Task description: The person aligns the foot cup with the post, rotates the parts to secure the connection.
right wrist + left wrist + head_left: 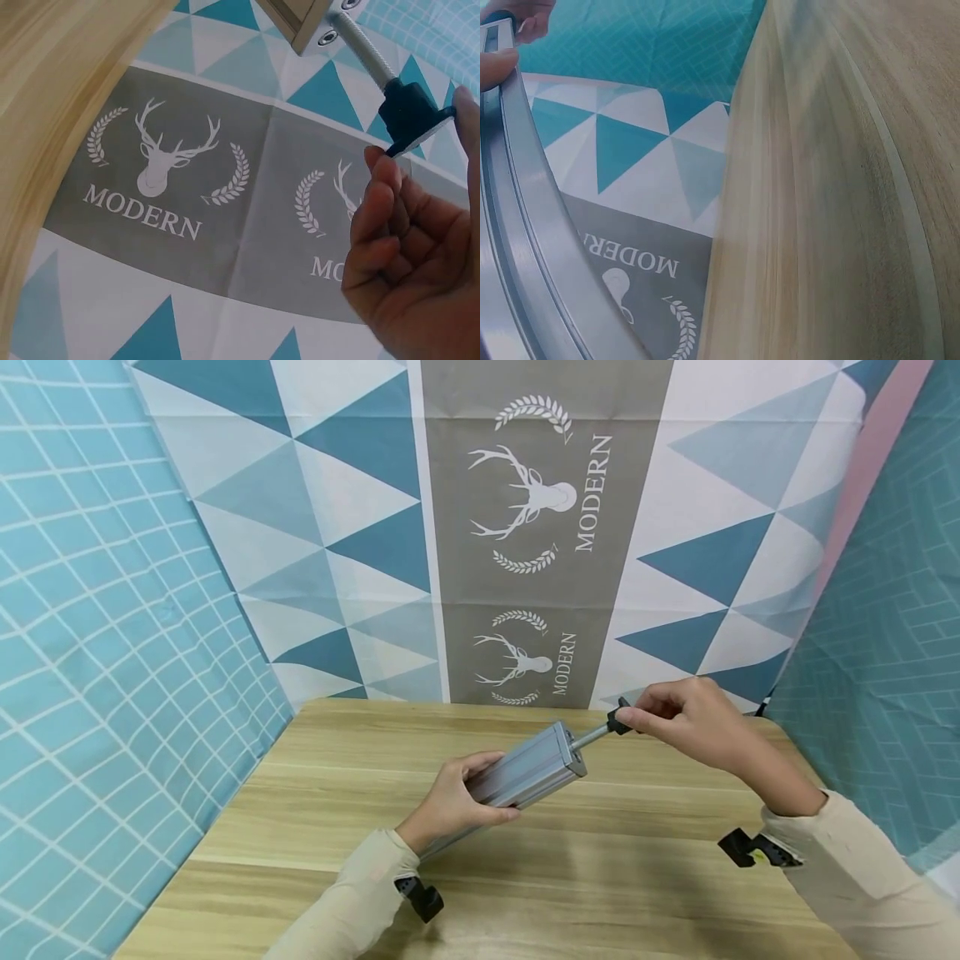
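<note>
Metal profile point(534, 766), left hand point(456, 797) gripping; black foot point(409, 107), right hand point(412, 259) pinching. Rod point(366, 49) between, visibly threaded only in right wrist view

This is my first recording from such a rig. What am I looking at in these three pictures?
There is no machine here, only a person at work. The widest picture comes from a camera on the head, looking forward and down; the other two come from cameras on the wrists, each watching its own side's work. The left hand grips a grey metal bar with grooved sides. A threaded rod sticks out of its end and carries a black foot, which the right hand pinches by its edge. Below is a wooden table; the bar slants over it, but its lower end is hidden, so I cannot tell whether it rests there. Behind hangs a patterned cloth with white deer heads.
</note>
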Available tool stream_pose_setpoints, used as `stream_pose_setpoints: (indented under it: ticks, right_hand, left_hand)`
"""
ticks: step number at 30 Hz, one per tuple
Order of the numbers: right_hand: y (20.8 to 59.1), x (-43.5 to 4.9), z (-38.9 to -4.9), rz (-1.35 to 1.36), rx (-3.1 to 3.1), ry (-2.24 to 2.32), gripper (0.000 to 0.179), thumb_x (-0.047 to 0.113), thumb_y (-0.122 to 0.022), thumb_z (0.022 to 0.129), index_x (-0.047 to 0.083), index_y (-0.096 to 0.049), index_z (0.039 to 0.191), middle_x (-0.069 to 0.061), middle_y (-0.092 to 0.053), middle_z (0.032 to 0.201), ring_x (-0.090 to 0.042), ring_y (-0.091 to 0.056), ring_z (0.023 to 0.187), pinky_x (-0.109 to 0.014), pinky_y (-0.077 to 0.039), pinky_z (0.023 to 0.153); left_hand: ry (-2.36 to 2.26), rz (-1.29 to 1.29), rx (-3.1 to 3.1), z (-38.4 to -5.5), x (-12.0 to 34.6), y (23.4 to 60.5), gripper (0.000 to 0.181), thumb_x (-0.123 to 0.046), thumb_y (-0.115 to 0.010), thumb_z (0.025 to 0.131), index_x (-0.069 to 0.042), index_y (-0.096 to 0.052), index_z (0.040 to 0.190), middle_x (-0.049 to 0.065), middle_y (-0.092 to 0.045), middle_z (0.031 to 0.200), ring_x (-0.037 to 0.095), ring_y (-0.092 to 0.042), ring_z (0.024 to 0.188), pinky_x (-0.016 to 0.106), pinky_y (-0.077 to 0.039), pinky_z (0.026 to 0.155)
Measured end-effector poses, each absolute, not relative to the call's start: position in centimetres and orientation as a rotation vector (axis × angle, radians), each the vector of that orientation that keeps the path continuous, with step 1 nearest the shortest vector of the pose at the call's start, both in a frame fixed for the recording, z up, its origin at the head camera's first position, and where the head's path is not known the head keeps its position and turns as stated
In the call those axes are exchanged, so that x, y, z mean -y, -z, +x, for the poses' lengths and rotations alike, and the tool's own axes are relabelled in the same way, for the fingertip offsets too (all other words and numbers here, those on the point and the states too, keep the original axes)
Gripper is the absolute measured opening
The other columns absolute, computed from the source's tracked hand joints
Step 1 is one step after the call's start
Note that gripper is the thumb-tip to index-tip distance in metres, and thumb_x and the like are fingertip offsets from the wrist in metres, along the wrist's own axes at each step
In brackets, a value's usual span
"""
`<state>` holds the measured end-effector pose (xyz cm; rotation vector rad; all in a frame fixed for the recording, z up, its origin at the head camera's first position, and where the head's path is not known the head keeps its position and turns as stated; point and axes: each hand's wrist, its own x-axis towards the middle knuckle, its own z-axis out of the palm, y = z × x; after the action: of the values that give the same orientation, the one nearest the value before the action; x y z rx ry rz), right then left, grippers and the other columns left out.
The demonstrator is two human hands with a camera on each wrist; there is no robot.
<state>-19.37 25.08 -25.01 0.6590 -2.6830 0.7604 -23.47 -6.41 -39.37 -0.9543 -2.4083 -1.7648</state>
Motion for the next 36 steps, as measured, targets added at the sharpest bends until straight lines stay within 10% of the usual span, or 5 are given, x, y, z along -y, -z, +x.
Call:
stream_pose_setpoints:
  ticks: [7, 10, 16, 22, 36]
  right_hand:
    - [24.7, -25.2, -19.3, 0.721, 2.714, -0.681, 0.027, 0.029, -0.055, 0.098, 0.017, -0.066, 0.077, 0.007, -0.054, 0.061, -0.008, -0.046, 0.054, -0.028, -0.038, 0.053]
    - [24.3, -25.5, -19.2, 0.829, 2.743, -0.683, 0.02, 0.025, -0.057, 0.098, 0.01, -0.067, 0.106, 0.002, -0.067, 0.089, -0.009, -0.059, 0.073, -0.031, -0.049, 0.064]
    - [24.3, -26.1, -19.7, 1.127, 2.624, -0.664, 0.076, 0.005, -0.078, 0.078, 0.014, -0.043, 0.144, -0.007, -0.048, 0.141, -0.015, -0.059, 0.11, -0.037, -0.052, 0.081]
    - [24.3, -25.7, -20.2, 1.211, 2.475, -0.629, 0.064, -0.007, -0.076, 0.074, 0.011, -0.057, 0.132, -0.004, -0.06, 0.125, -0.006, -0.06, 0.098, -0.024, -0.052, 0.074]
    - [24.5, -23.8, -19.9, 0.67, 2.674, -0.785, 0.022, 0.032, -0.062, 0.094, 0.013, -0.071, 0.1, 0.006, -0.065, 0.074, -0.008, -0.057, 0.063, -0.027, -0.046, 0.057]
  left_hand:
    - [1.761, -0.943, 2.437, -23.4, 6.5, 39.3, 0.07, -0.016, -0.087, 0.067, -0.004, -0.059, 0.13, 0.011, -0.063, 0.122, 0.018, -0.061, 0.099, 0.029, -0.048, 0.083]
    - [1.75, -0.917, 2.462, -23.4, 6.5, 39.2, 0.071, -0.012, -0.086, 0.067, -0.003, -0.057, 0.131, 0.012, -0.061, 0.125, 0.018, -0.059, 0.1, 0.029, -0.047, 0.083]
    - [1.695, -0.897, 2.436, -23.6, 6.5, 39.2, 0.068, -0.01, -0.086, 0.067, -0.004, -0.059, 0.129, 0.008, -0.063, 0.118, 0.019, -0.058, 0.099, 0.03, -0.047, 0.081]
    - [1.713, -0.892, 2.377, -23.6, 6.4, 39.3, 0.065, -0.019, -0.089, 0.065, -0.014, -0.064, 0.125, -0.003, -0.063, 0.108, 0.014, -0.057, 0.095, 0.029, -0.047, 0.08]
    - [1.722, -0.919, 2.298, -23.5, 6.3, 39.4, 0.064, -0.018, -0.09, 0.064, -0.016, -0.066, 0.123, -0.002, -0.059, 0.105, 0.016, -0.056, 0.094, 0.029, -0.048, 0.078]
